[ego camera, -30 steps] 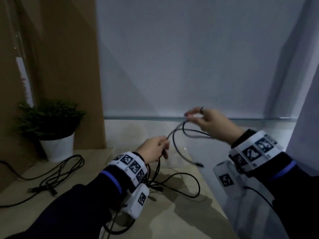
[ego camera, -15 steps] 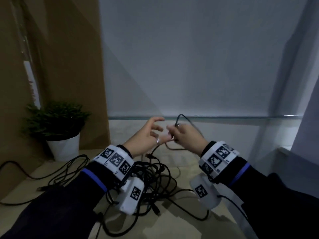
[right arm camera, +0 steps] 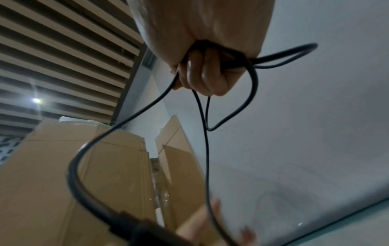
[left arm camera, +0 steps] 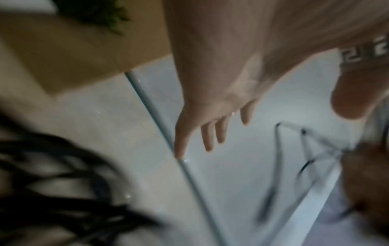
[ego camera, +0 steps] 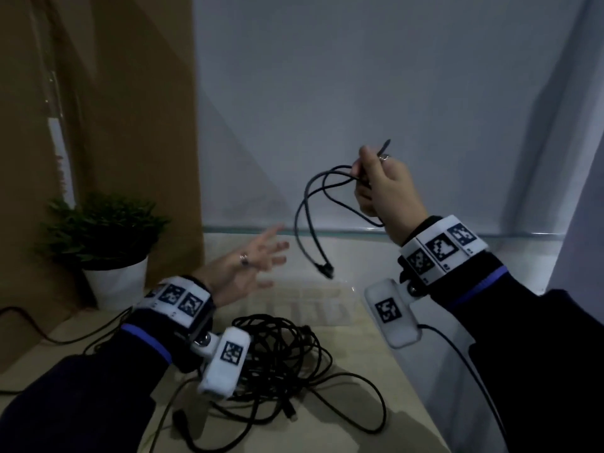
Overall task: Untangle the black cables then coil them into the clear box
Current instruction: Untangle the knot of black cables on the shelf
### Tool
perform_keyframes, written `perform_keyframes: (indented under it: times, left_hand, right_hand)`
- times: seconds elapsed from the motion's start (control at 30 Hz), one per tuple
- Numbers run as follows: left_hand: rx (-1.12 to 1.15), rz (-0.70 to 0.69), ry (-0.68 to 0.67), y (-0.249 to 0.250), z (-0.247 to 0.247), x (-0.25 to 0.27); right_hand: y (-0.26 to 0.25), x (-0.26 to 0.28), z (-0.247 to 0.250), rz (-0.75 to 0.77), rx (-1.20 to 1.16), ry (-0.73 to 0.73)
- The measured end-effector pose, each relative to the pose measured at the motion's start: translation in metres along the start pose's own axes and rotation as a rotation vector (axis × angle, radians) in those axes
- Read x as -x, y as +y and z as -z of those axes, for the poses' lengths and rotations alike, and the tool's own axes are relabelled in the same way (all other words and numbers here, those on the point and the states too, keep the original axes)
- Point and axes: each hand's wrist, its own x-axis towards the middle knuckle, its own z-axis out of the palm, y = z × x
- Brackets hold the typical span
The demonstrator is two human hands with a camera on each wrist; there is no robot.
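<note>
cable (ego camera: 313,204) freed from the tangle hangs from the right hand (ego camera: 385,188), which is raised over the clear box (ego camera: 359,233) with its fingers curled tight round a few gathered loops; the wrist view shows the strands bunched in the fist (right arm camera: 202,71). one plug end (ego camera: 325,268) dangles below the loops, near the box's glass rim, and another short end pokes up past the knuckles. the left hand (ego camera: 251,266) holds nothing, fingers spread and relaxed, hovering between the hanging plug and the remaining pile of black cables (ego camera: 277,358) on the table (ego camera: 343,426) in front of the left wrist. another cable (ego camera: 42,335) trails off beside the potted plant (ego camera: 101,237).

the cable looks light, thin and limp, with a little spring in it, so the loops will likely flop open once the grip loosens. it is best held where the loops cross, as the right hand does now, with the free hand steadying the dangling plug so it does not catch the rim on the way down.

half a second earlier both hands were close together at the box's edge, working the same strand just above the pile. since then the right hand has lifted up and away to the right with the coil, and the left has let go and opened.
</note>
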Motion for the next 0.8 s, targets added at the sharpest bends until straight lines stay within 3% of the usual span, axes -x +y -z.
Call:
perform_keyframes:
  times: [0.07, 0.13, 0.27, 0.47, 0.57, 0.67, 0.8]
  left_hand:
    - [0.279, -0.106, 0.009, 0.017, 0.0, 0.002]
    - [0.344, -0.137, -0.006, 0.028, -0.004, 0.003]
    - [0.225, -0.141, -0.023, 0.037, -0.012, 0.011]
    - [0.128, -0.068, 0.139, 0.03, 0.004, 0.02]
    - [0.199, -0.042, 0.148, 0.03, 0.014, 0.028]
    - [-0.011, -0.039, 0.103, 0.028, 0.011, 0.032]
    - [-0.223, -0.042, 0.297, 0.029, 0.004, 0.027]
  right_hand:
    - [0.002, 0.006, -0.017, -0.002, -0.039, -0.061]
    - [0.007, 0.015, -0.034, -0.022, -0.049, -0.134]
    - [0.022, 0.028, -0.063, -0.109, -0.155, -0.245]
    - [0.046, 0.04, -0.081, -0.215, -0.208, -0.247]
    - [0.057, 0.041, -0.084, -0.201, -0.07, -0.186]
    - [0.076, 0.04, -0.09, -0.161, 0.137, -0.122]
    - [0.094, 0.042, -0.099, -0.121, 0.286, -0.142]
